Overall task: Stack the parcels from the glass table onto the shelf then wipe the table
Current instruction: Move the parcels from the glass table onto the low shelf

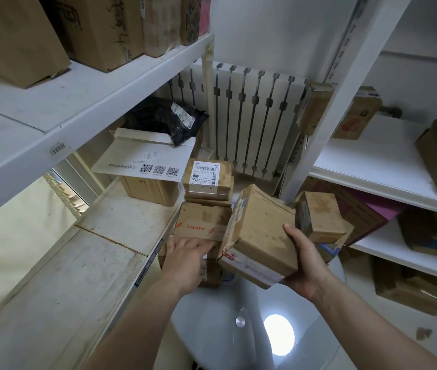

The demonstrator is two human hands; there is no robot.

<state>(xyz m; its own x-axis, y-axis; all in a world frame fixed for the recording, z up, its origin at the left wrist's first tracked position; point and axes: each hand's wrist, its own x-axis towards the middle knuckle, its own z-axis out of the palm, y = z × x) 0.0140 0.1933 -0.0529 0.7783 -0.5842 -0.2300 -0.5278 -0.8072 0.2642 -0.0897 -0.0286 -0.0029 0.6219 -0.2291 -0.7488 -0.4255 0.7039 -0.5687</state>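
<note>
My right hand (306, 260) grips a worn brown cardboard parcel (261, 233), tilted, above the round glass table (238, 340). My left hand (185, 256) rests on the near edge of a parcel with red "SAMSAT" tape (201, 222), fingers curled over it. That parcel lies in a pile with a labelled parcel (208, 180) on top. A smaller brown parcel (320, 216) sits just right of the held one. The left shelf (110, 236) runs beside the pile.
The left shelf holds a box with a white envelope (145, 161) and a black bag (169, 121). Upper shelf boxes (99, 28) overhang. A white radiator (249, 118) stands behind. The right shelving (377, 166) holds more parcels; its upright post (345, 97) is close.
</note>
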